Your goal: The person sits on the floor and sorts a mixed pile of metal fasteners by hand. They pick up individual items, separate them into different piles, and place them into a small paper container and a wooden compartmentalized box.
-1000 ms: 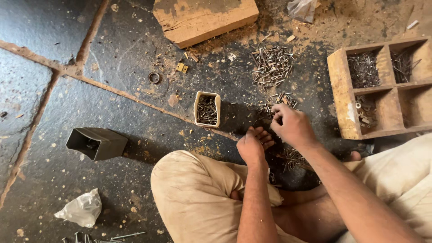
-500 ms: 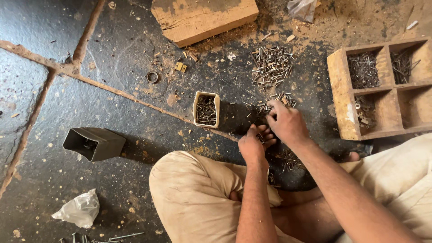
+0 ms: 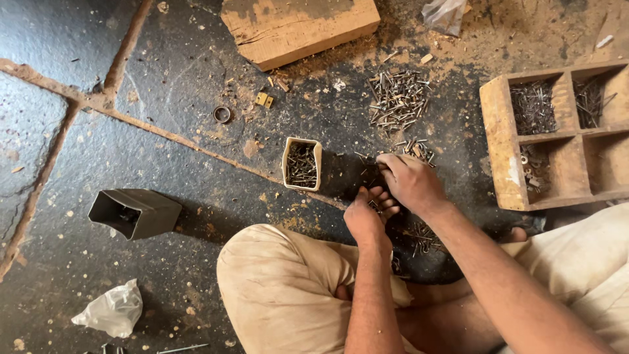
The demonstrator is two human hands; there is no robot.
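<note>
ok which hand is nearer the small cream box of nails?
Left. The left hand sits just below and to the right of the small cream box; the right hand is farther right, beyond a dark gap of floor.

Small cream carton (image 3: 302,163) w/ nails, centre floor. Dark grey box (image 3: 134,213) on its side, left. Crumpled plastic bags: near left (image 3: 110,311), far right (image 3: 444,14).

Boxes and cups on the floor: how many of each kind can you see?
Small cream cup with nails: 1
Dark grey box on its side: 1
Wooden tray with compartments: 1
Total: 3
</note>
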